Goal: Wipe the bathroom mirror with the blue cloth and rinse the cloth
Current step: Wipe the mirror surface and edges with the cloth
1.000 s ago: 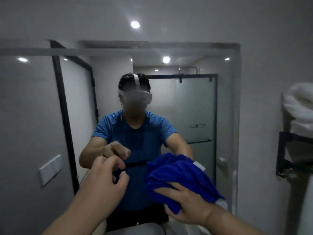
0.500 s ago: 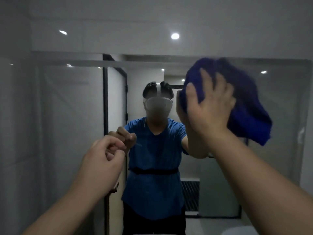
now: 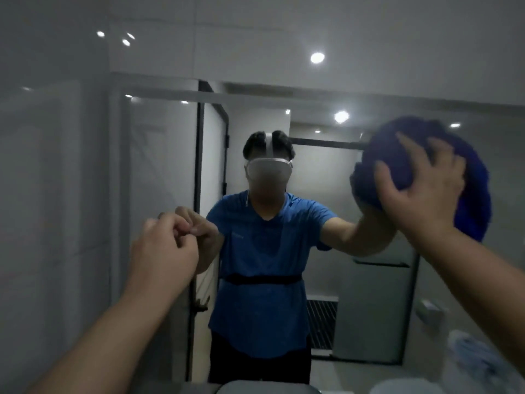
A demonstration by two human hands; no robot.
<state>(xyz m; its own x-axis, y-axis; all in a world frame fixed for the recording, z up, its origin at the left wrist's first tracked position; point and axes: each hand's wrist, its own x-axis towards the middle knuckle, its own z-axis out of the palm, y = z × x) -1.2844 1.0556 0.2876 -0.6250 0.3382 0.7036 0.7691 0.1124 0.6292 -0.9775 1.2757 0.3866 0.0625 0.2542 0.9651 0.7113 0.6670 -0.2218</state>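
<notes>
The bathroom mirror [image 3: 318, 129] fills the wall ahead and reflects a person in a blue shirt. My right hand [image 3: 420, 189] presses the bunched blue cloth [image 3: 477, 194] flat against the glass at the upper right, fingers spread over it. My left hand [image 3: 164, 248] hovers in front of the mirror's left part, its fingers curled into a loose fist with nothing seen in it.
Grey wall tiles [image 3: 54, 194] lie left of the mirror. A pale rounded edge [image 3: 267, 388], perhaps the basin, shows at the bottom. The reflection shows a black-framed glass door and a shower enclosure behind me.
My right hand carried the cloth from low near the counter up onto the glass, then slid it to the right. The view tilted upward. My left hand stayed curled.
</notes>
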